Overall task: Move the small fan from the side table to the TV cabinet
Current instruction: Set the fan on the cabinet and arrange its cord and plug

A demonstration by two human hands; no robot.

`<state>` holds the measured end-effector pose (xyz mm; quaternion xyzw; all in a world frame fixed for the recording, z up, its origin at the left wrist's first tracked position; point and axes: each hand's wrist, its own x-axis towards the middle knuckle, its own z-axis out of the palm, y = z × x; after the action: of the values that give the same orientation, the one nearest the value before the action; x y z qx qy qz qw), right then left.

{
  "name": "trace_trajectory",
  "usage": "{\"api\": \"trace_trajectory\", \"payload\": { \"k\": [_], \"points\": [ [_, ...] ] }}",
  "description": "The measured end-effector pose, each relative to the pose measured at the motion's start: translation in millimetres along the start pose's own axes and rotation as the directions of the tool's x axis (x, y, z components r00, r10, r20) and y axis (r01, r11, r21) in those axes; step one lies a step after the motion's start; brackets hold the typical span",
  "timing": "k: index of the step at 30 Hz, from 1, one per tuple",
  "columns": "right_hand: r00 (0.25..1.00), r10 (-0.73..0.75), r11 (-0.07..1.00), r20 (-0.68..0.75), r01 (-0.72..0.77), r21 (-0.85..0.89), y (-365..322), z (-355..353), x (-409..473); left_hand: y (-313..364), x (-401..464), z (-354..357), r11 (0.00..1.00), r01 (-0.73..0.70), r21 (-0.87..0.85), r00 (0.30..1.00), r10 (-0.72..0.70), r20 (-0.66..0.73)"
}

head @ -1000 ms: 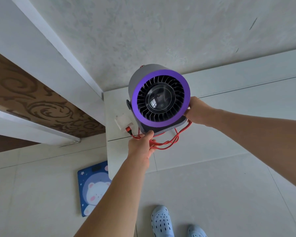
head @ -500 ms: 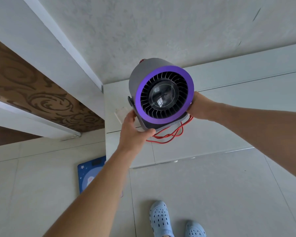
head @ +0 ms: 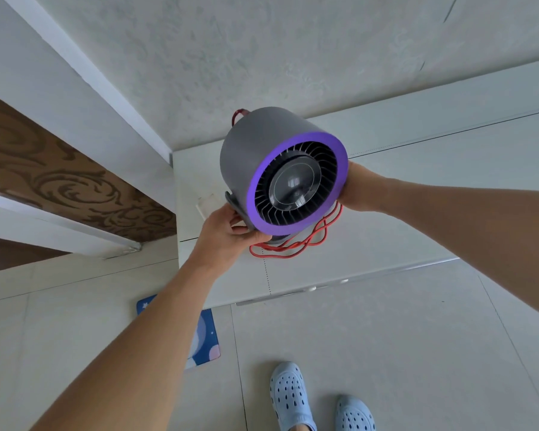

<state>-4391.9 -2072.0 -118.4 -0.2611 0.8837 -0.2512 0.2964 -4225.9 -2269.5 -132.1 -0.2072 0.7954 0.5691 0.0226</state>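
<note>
The small fan (head: pixel 262 150) is a grey drum with a purple ring around a black grille. It is over the left end of the white TV cabinet (head: pixel 417 194), its grille facing me; whether its base rests on the top is hidden. My left hand (head: pixel 223 227) grips the fan's lower left edge and stand. My right hand (head: pixel 360 188) holds its right side, partly hidden behind the ring. A red cable (head: pixel 296 247) loops under the fan onto the cabinet top, and a bit of it shows behind the fan.
A white plug adapter (head: pixel 207 203) lies on the cabinet just left of the fan. A textured wall rises behind. On the tiled floor lie a blue scale (head: pixel 204 337) and my feet in pale blue clogs (head: pixel 288 396). A brown patterned panel (head: pixel 59 181) stands at left.
My left hand let go of the red cable and moved up to grip the fan's lower left side. The fan has turned slightly to face right and down.
</note>
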Motion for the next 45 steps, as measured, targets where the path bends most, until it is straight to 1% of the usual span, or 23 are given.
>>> {"api": "trace_trajectory", "payload": {
  "k": [3, 5, 7, 10, 13, 20, 26, 28, 31, 37, 41, 45],
  "points": [
    [0.999, 0.040, 0.999, -0.028, -0.040, 0.004, 6.8, 2.0, 1.1, -1.5, -1.8, 0.7, 0.998, -0.013, 0.068, 1.000, 0.011, 0.023],
    [0.997, 0.023, 1.000, -0.072, -0.023, 0.002, 11.3, 3.4, -0.2, -1.2, -4.3, 2.9, 0.998, -0.016, 0.053, 1.000, 0.016, 0.003],
    [0.993, -0.025, 0.998, -0.119, 0.030, 0.046, 13.6, 2.9, -5.6, -2.0, -5.6, 5.8, 0.999, -0.021, 0.032, 1.000, 0.021, -0.021],
    [0.987, -0.067, 0.994, -0.147, 0.080, 0.078, 17.7, 2.6, -14.3, -1.9, -9.6, 13.6, 0.998, -0.038, 0.054, 0.996, 0.042, -0.084],
    [0.986, -0.035, 0.997, -0.165, 0.045, 0.058, 22.8, 6.6, -20.8, 1.1, -16.2, 24.5, 0.997, -0.044, 0.060, 0.989, 0.052, -0.139],
    [0.974, -0.003, 0.996, -0.227, 0.024, 0.089, 25.5, 15.4, -37.8, 8.9, -31.7, 51.6, 0.987, -0.079, 0.142, 0.954, 0.116, -0.278],
    [0.967, 0.022, 0.993, -0.254, 0.009, 0.120, 26.0, 23.5, -52.0, 14.4, -35.4, 65.8, 0.975, -0.090, 0.203, 0.927, 0.157, -0.342],
    [0.965, 0.038, 0.990, -0.261, 0.000, 0.144, 25.1, 27.8, -55.9, 15.6, -36.1, 68.1, 0.967, -0.092, 0.237, 0.919, 0.174, -0.353],
    [0.963, 0.041, 0.985, -0.267, 0.007, 0.175, 21.8, 34.3, -61.0, 15.9, -35.5, 68.9, 0.967, -0.086, 0.242, 0.917, 0.171, -0.360],
    [0.953, 0.079, 0.983, -0.293, -0.026, 0.180, 12.1, 50.5, -70.9, 11.2, -33.2, 70.2, 0.961, -0.098, 0.258, 0.911, 0.191, -0.366],
    [0.940, 0.134, 0.980, -0.313, -0.078, 0.183, 2.5, 71.4, -79.9, 10.6, -30.4, 71.6, 0.969, -0.028, 0.244, 0.916, 0.122, -0.381],
    [0.912, 0.167, 0.977, -0.376, -0.102, 0.187, -13.7, 93.6, -90.0, 11.1, -32.6, 65.3, 0.976, -0.019, 0.216, 0.942, 0.090, -0.324]
  ]
}}
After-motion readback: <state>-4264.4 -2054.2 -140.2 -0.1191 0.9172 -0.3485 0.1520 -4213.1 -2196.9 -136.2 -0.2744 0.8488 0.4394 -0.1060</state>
